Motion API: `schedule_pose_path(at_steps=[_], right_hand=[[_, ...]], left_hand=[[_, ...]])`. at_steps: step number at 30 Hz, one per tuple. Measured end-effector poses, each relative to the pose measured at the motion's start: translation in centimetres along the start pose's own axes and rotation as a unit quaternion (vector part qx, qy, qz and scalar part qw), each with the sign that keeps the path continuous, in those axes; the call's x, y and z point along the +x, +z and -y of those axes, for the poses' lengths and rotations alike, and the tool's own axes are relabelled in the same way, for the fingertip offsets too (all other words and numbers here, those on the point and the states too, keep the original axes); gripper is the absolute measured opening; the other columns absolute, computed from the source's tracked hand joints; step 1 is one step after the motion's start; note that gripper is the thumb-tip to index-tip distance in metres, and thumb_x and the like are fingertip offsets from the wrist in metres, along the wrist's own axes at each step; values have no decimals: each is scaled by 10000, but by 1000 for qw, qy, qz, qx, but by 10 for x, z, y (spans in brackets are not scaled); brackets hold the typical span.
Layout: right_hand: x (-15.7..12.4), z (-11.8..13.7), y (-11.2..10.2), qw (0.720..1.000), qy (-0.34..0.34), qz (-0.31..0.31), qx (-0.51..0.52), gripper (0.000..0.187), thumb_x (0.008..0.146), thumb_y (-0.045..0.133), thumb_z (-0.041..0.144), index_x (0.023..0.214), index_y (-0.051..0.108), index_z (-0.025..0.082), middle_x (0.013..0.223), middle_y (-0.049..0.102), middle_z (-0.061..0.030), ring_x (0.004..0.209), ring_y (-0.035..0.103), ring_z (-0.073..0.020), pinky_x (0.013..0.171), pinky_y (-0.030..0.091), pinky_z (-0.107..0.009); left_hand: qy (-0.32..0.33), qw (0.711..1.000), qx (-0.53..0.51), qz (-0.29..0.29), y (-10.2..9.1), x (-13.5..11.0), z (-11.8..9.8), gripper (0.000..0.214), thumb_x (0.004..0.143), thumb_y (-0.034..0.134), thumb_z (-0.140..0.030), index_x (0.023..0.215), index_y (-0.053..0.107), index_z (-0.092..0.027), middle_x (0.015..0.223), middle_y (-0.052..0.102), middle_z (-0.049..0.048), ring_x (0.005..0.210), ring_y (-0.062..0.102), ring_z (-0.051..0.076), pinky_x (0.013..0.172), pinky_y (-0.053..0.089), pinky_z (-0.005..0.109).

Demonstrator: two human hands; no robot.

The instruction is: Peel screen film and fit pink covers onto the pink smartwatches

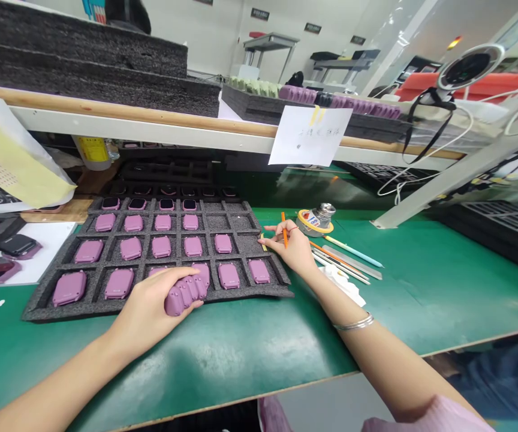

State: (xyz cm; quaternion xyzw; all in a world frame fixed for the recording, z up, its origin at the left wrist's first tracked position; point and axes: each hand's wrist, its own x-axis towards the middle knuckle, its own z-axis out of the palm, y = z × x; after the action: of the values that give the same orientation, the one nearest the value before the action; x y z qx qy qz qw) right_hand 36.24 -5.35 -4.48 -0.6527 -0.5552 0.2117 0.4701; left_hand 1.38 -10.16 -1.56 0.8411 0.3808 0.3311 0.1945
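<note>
On the green surface [250, 354], right at the near edge of the black foam tray [234, 223], the left hand [148, 309] was clamped on a row of purple casings [187, 292]. Its fingers curled over the top, apparently so that several pieces pressed side by side would hold together as one bundle. That bundle sat low over the middle of the tray's front row, touching the foam.

Over at the tray's right edge, the right hand [292, 246] lay palm down. Its fingers pinched a thin orange stick [284, 233], which stood up between them. That looked like a way to steady the tray and keep the tool handy.

The loose casings [130, 248] lay one to a pocket, which kept them apart from each other, and the pockets at the far right were bare.

Just right of that hand sat a small metal pot [324, 215], a few slim tools [351, 259] and a white cloth [344, 287], all within easy reach. A silver bangle [355, 324] ringed the right wrist.
</note>
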Motion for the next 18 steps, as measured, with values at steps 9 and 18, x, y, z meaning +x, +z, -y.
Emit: schedule_pose_path(at_steps=[9, 18], right_hand=[[17, 4, 0, 999, 6, -24, -21, 520, 675, 834, 572, 782, 458, 229, 942, 755, -57, 507, 605, -136, 595, 531, -336], [-39, 105, 3, 989, -109, -9, 103, 308, 943, 589, 536, 1029, 636, 244, 1003, 763, -64, 683, 676, -172, 611, 557, -323]], left_hand=[[-1, 1000, -6, 1, 0, 1, -1, 355, 866, 729, -348, 1202, 650, -264, 1156, 765, 16, 1028, 743, 227, 936, 607, 377], [9, 999, -40, -1, 4, -2, -5, 367, 843, 746, -257, 1195, 640, -250, 1157, 757, 47, 1048, 731, 232, 962, 593, 414]])
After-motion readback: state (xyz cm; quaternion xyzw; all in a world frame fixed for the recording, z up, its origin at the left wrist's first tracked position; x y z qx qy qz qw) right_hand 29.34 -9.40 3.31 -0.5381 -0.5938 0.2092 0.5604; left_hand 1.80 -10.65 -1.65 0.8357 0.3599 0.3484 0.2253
